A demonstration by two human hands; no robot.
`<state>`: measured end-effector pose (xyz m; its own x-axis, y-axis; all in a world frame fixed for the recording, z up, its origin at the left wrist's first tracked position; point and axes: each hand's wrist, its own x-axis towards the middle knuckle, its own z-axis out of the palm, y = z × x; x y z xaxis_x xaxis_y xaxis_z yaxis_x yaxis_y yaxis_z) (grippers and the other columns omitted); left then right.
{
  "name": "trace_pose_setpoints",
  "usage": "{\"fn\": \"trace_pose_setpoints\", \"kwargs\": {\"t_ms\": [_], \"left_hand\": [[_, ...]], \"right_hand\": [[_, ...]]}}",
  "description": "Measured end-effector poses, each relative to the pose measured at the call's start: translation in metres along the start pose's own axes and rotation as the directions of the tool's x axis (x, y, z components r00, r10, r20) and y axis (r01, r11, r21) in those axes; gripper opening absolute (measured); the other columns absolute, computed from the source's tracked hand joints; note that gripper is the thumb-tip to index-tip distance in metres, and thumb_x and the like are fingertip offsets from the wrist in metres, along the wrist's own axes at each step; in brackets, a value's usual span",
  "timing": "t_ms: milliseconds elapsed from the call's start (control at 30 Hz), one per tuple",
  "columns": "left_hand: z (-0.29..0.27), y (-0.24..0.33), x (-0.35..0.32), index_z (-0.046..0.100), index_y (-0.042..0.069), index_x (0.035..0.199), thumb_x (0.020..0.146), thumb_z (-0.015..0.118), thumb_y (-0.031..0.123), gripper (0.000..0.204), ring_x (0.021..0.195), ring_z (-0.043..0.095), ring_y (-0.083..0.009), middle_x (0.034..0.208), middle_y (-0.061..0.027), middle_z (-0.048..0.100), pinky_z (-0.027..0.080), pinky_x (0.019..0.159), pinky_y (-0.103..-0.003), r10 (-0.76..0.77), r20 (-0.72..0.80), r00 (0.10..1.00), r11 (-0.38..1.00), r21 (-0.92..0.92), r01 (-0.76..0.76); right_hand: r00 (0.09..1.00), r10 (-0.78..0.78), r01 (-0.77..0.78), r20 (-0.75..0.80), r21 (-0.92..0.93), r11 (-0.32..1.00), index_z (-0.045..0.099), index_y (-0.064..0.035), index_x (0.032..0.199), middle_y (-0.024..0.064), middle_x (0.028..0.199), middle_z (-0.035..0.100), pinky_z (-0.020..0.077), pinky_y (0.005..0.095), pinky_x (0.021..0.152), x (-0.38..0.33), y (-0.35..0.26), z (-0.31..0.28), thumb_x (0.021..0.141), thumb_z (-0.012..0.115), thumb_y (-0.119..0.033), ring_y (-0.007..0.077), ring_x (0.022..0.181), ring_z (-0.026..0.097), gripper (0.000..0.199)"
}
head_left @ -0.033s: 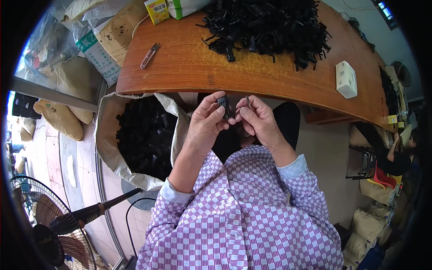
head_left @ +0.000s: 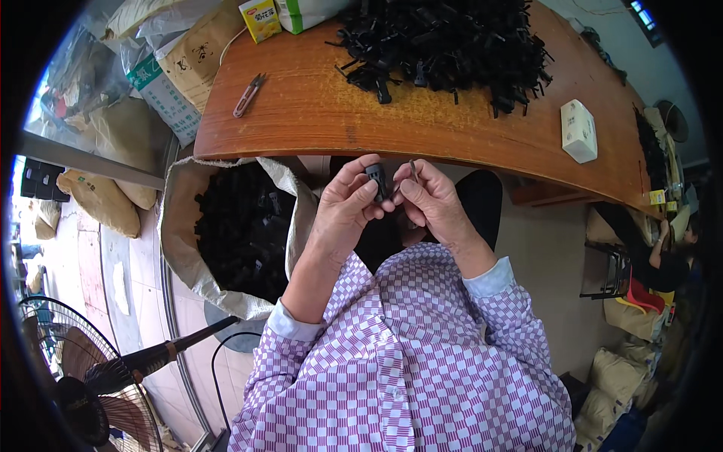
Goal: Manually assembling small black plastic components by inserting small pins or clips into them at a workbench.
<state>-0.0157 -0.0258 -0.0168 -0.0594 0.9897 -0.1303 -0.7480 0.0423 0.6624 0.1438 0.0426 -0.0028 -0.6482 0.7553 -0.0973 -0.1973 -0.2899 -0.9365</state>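
My left hand (head_left: pixel 350 192) is closed on a small black plastic part (head_left: pixel 376 178), pinched between thumb and fingers. Close beside it, my right hand (head_left: pixel 431 197) grips a thin, dark, narrow tool (head_left: pixel 413 171) whose tip shows above the thumb; its exact kind I cannot make out. The fingertips of both hands meet at the part's lower end, which they partly hide. Both hands are over my lap, just off the table's near edge. On the wooden table (head_left: pixel 294 113) lies a big heap of similar black plastic parts (head_left: pixel 452 53).
Left of my lap stands an open woven sack (head_left: pixel 175 226) full of black parts. Thread snips (head_left: pixel 249 95) and a white tissue pack (head_left: pixel 578 131) lie on the table. A fan (head_left: pixel 90 377) stands at the lower left. Another person (head_left: pixel 666 256) sits at the far right.
The black plastic part has turned slightly in my left hand. Both hands stay in nearly the same place.
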Motion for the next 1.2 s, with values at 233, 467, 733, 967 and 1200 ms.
{"fn": "trace_pose_setpoints", "kwargs": {"t_ms": [233,467,733,967,1200], "left_hand": [[0.017,-0.005,0.001,0.05,0.004,0.13,0.09,0.06,0.007,0.041,0.073,0.065,-0.0139,0.099,-0.0073,0.062,0.052,0.059,-0.02,-0.105,0.098,0.99,0.977,0.198,0.084],[0.036,-0.012,0.002,0.047,0.002,0.127,0.086,0.058,-0.002,0.043,0.07,0.062,-0.0115,0.089,-0.0081,0.062,0.051,0.06,-0.023,-0.057,0.123,0.991,0.521,0.85,-0.075],[0.035,-0.024,0.01,0.044,0.001,0.119,0.088,0.054,-0.003,0.033,0.073,0.063,-0.0127,0.087,-0.0094,0.06,0.053,0.063,-0.025,-0.001,0.116,0.993,0.636,0.767,-0.089],[0.039,-0.019,0.011,0.043,0.002,0.113,0.089,0.051,-0.003,0.025,0.076,0.064,-0.0126,0.086,-0.0084,0.059,0.053,0.062,-0.025,-0.01,0.097,0.995,0.602,0.796,-0.072],[0.03,-0.019,0.008,0.044,0.002,0.11,0.086,0.054,-0.005,0.027,0.073,0.066,-0.0255,0.081,-0.0165,0.061,0.052,0.062,-0.033,0.174,0.083,0.981,0.411,0.899,-0.149]], "right_hand": [[0.981,0.115,-0.148,0.155,0.224,0.963,0.056,-0.0076,0.097,-0.0046,0.069,0.052,0.0258,0.0147,0.04,-0.006,0.003,-0.029,0.089,0.065,-0.02,-0.0001,0.05,0.041,0.017],[0.988,0.153,-0.154,0.037,0.027,0.988,0.057,-0.0082,0.093,-0.008,0.068,0.047,0.0292,0.0157,0.046,-0.018,0.0,-0.034,0.09,0.063,-0.015,-0.0004,0.054,0.039,0.01],[0.999,-0.015,0.006,-0.033,-0.27,0.963,0.052,-0.003,0.091,-0.0016,0.071,0.048,0.0394,0.0227,0.056,-0.035,0.004,-0.027,0.099,0.049,-0.023,0.0065,0.064,0.044,0.021],[0.993,-0.105,0.074,-0.047,-0.441,0.895,0.05,-0.0006,0.094,0.0049,0.067,0.05,0.0405,0.0268,0.053,-0.033,0.005,-0.019,0.1,0.045,-0.018,0.0099,0.059,0.046,0.019],[0.987,-0.148,0.102,-0.056,-0.486,0.868,0.052,0.0003,0.095,0.0043,0.066,0.052,0.0405,0.0267,0.051,-0.019,0.008,-0.005,0.099,0.046,-0.015,0.0093,0.057,0.048,0.017]]}}
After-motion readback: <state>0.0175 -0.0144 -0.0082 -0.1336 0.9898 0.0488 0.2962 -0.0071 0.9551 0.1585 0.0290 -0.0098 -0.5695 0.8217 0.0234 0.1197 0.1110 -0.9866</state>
